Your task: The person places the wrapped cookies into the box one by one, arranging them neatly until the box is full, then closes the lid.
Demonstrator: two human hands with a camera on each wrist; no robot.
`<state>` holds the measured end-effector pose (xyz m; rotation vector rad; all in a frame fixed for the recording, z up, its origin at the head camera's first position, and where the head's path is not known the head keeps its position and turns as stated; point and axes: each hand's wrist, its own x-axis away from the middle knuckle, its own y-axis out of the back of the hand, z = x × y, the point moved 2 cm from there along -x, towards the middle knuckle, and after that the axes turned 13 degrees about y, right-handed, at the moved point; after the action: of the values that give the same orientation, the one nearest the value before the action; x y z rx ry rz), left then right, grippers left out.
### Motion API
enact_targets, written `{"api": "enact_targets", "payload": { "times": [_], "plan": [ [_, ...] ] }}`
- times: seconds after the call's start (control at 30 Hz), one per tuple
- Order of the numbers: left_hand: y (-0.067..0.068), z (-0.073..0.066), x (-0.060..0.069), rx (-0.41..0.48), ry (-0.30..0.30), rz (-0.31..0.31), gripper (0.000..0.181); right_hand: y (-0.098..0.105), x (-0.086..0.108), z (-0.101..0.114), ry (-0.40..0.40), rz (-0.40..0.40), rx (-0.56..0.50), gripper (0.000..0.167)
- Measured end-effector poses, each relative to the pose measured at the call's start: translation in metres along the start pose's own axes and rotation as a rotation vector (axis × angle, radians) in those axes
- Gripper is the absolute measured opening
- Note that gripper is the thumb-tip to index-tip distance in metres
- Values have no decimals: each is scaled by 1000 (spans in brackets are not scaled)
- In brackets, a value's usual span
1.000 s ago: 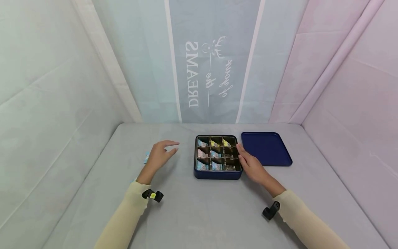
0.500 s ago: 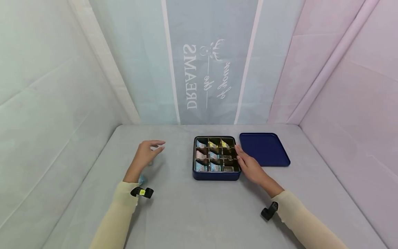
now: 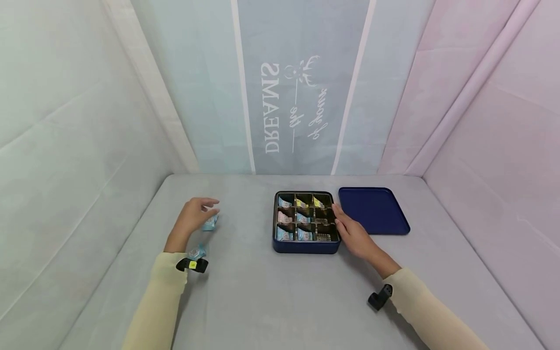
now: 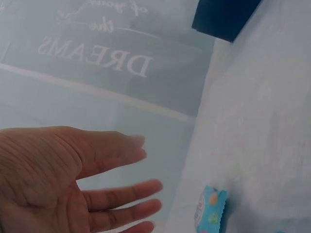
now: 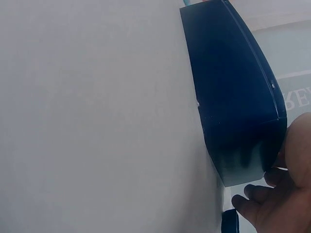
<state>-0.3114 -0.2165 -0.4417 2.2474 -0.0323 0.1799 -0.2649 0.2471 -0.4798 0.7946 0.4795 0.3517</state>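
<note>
My left hand (image 3: 192, 214) hovers over the left of the table, thumb and fingers apart, holding nothing. Close by its fingertips lies a blue wrapped candy (image 3: 210, 223), its patterned wrapper also visible in the left wrist view. A second blue wrapped candy (image 3: 197, 252) lies near the left wrist. At the centre stands a dark blue tin (image 3: 306, 247) with a black divided insert. Blue, yellow and pink wrapped candies sit in most compartments; two at the right show their bare bottoms. My right hand (image 3: 355, 237) rests with extended fingers against the tin's right side.
The dark blue lid (image 3: 374, 210) lies flat to the right of the tin, behind the right hand. A grey cloth (image 3: 280, 301) covers the table. Fabric walls stand at the back and both sides, the back one printed with lettering (image 3: 271, 107).
My left hand has moved left and away from the tin, to beside a blue candy. Both loose candies now show more clearly. The right hand stays against the tin.
</note>
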Motion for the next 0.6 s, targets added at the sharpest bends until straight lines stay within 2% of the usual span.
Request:
{"api": "enact_targets", "payload": {
  "times": [0.1,0.23,0.37,0.6],
  "plan": [
    [-1,6,0,-55,67,15,43,-2,1,0,7,-9,4,52],
    [-3,12,0,-109,127,50,48,-3,1,0,14,-15,6,52],
    [-5,13,0,-113,152,90,52,-2,2,-1,-1,-8,9,53],
    [-8,11,-1,-100,143,137,52,-2,1,-1,-5,7,1,53]
  ]
}}
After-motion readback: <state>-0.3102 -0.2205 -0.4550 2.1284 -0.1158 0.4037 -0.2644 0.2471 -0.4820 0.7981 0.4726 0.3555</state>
